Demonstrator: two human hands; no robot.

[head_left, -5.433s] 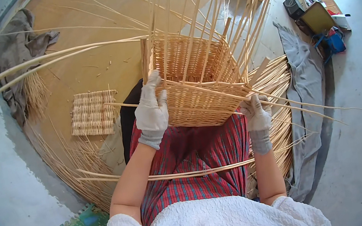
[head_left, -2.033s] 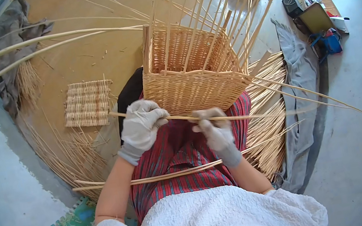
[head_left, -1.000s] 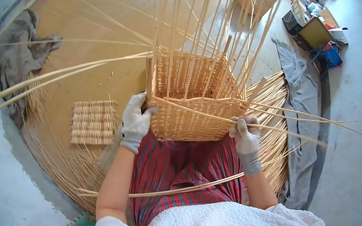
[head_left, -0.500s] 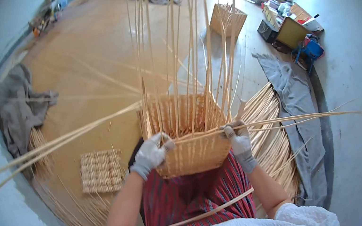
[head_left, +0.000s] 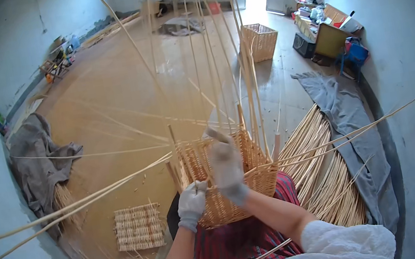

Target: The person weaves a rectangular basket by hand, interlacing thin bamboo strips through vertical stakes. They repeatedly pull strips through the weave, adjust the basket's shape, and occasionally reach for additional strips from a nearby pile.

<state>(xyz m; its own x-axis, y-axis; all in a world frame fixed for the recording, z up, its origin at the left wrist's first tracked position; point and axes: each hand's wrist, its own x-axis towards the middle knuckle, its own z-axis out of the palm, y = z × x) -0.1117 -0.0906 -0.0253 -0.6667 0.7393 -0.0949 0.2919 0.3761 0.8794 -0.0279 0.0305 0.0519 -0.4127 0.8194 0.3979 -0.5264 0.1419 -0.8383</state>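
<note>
Your gloved left hand grips the near rim of a wicker basket as your blurred right hand appears over its opening; canes lie to your right.

No readable txt, labels, brands, nos., or signs

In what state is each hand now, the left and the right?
Left hand: closed on the woven basket, at its near rim.
Right hand: at the basket, too blurred to tell open or closed.
</note>
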